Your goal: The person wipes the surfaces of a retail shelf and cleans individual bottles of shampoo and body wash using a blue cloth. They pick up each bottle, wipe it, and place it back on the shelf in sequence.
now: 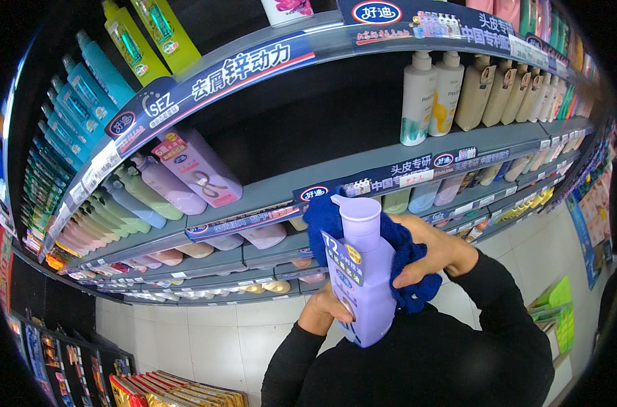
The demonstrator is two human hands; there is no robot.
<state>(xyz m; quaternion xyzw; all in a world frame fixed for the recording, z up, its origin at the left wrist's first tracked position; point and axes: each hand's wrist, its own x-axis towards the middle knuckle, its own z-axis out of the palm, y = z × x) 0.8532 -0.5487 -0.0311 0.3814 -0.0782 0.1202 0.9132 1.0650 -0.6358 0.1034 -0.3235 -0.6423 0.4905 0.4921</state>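
Note:
A lilac pump bottle (372,285) with a printed card on its front is held before my chest, tilted, its pump head uppermost. My left hand (329,308) grips it low down, thumb across the front. In my right hand (430,249) is a dark blue cloth (415,254), bunched behind the bottle and pressed against its side near the shoulder. Part of the cloth shows beyond the pump's left side. The fingers of both hands behind the bottle and cloth are hidden.
A shelf board (288,173) runs in front of me, carrying a pink box (201,168) on the left and white pump bottles (418,102) on the right. Below are more shelves of bottles. Red and gold packages (176,389) lie low at the left, above a tiled floor (212,346).

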